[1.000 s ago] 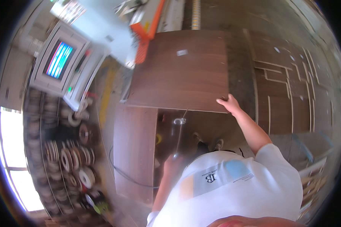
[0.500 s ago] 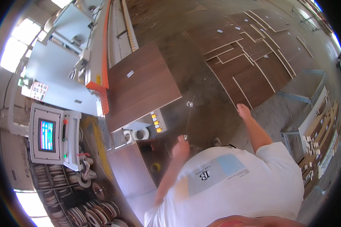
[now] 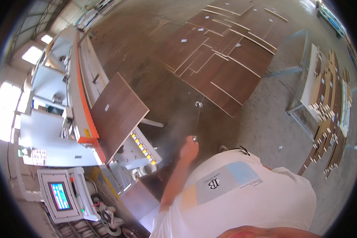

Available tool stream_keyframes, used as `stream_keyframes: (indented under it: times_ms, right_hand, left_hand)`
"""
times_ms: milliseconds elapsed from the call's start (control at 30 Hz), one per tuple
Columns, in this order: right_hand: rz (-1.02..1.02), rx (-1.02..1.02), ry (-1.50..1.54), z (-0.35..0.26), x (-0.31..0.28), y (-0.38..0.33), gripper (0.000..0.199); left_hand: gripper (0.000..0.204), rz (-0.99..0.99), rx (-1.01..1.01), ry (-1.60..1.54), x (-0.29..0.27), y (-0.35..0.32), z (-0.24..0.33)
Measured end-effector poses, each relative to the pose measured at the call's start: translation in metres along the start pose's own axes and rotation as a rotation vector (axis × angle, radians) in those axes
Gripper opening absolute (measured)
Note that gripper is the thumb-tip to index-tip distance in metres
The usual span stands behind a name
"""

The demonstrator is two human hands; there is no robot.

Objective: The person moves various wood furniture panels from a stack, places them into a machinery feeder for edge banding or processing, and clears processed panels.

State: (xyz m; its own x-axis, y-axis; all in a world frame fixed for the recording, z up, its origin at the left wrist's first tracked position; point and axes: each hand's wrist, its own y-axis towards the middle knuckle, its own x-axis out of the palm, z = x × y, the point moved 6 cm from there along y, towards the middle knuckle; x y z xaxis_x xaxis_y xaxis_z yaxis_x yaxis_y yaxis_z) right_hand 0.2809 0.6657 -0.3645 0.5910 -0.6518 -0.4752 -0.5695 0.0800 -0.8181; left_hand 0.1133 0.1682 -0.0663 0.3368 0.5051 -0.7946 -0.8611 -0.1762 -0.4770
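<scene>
My left hand (image 3: 189,149) is raised in front of my chest, closed around the lower end of a thin metal rod (image 3: 196,121) whose hooked tip points up and away over the floor. A faint haze hangs around the rod. My right hand is out of sight. A dark brown wood panel (image 3: 117,113) lies flat on the machine bed to my left, apart from both hands, with a small white sticker on it.
A long grey machine with an orange strip (image 3: 81,119) runs along the left, with a row of yellow buttons (image 3: 142,147) and a control screen (image 3: 59,196). Several brown panels (image 3: 222,51) cover the floor ahead. A metal cart with wood strips (image 3: 325,103) stands at the right.
My right hand has let go of the brown panel's edge and left the view. The view has swung right, so the panel now sits farther left. My left hand stays on the rod.
</scene>
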Motion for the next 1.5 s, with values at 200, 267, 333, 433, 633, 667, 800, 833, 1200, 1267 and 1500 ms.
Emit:
stream_keyframes:
  times_ms: [200, 267, 333, 433, 633, 667, 800, 833, 1200, 1267, 1500]
  right_hand:
    - [0.049, -0.092, 0.190, -0.052, -0.024, -0.004, 0.030]
    - [0.054, -0.119, 0.239, -0.065, -0.032, -0.003, 0.030]
    - [0.057, -0.141, 0.260, -0.077, -0.039, -0.003, 0.030]
    - [0.059, -0.159, 0.260, -0.083, -0.050, -0.006, 0.031]
    - [0.072, -0.191, 0.220, -0.081, -0.067, -0.013, 0.032]
    - [0.077, -0.201, 0.204, -0.081, -0.069, -0.015, 0.032]
    - [0.086, -0.237, 0.171, -0.091, -0.075, -0.024, 0.032]
    - [0.086, -0.246, 0.163, -0.097, -0.077, -0.026, 0.032]
    - [0.083, -0.182, 0.089, -0.133, -0.077, 0.060, 0.032]
    - [0.013, -0.111, 0.158, -0.151, -0.080, 0.067, 0.035]
    - [-0.008, -0.230, 0.256, -0.241, -0.092, 0.065, 0.037]
  left_hand:
    - [0.039, -0.085, 0.177, 0.014, 0.013, 0.020, 0.077]
    - [0.039, -0.076, 0.241, 0.012, 0.021, 0.024, 0.099]
    - [0.040, -0.059, 0.305, 0.003, 0.026, 0.024, 0.115]
    - [0.041, -0.075, 0.344, 0.013, 0.037, 0.026, 0.134]
    - [0.042, -0.071, 0.380, -0.011, 0.056, 0.026, 0.146]
    - [0.042, -0.087, 0.363, -0.010, 0.058, 0.025, 0.144]
    - [0.041, -0.086, 0.306, -0.012, 0.055, 0.027, 0.134]
    - [0.041, -0.074, 0.294, -0.013, 0.054, 0.028, 0.128]
    - [0.043, 0.035, 0.022, -0.009, 0.002, 0.023, 0.037]
    - [0.046, 0.026, -0.075, -0.044, -0.008, 0.016, 0.011]
    - [0.050, 0.041, -0.276, -0.173, -0.024, -0.017, -0.086]
